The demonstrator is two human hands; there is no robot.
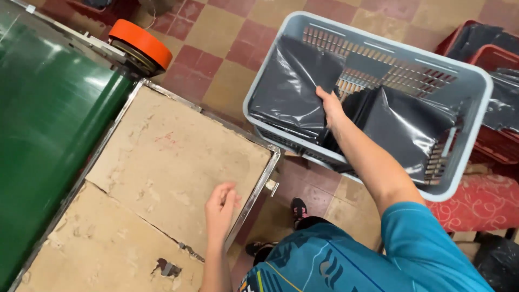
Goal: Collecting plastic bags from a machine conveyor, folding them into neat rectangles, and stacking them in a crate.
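Note:
My right hand [331, 108] reaches into a grey plastic basket [476, 97] and grips the edge of a black plastic bag [289, 86] that lies against the basket's left side. More black bags [403, 127] fill the basket's right part. My left hand [220, 208] hovers over the worn cardboard-covered table top [162, 157] near its right metal edge, fingers loosely curled and holding nothing.
A green conveyor belt [43, 119] runs along the left, with an orange-rimmed roller [141, 46] at its end. Red crates [494, 59] with black bags stand at the right. A red patterned cushion [481, 205] lies under the basket. The floor is checkered tile.

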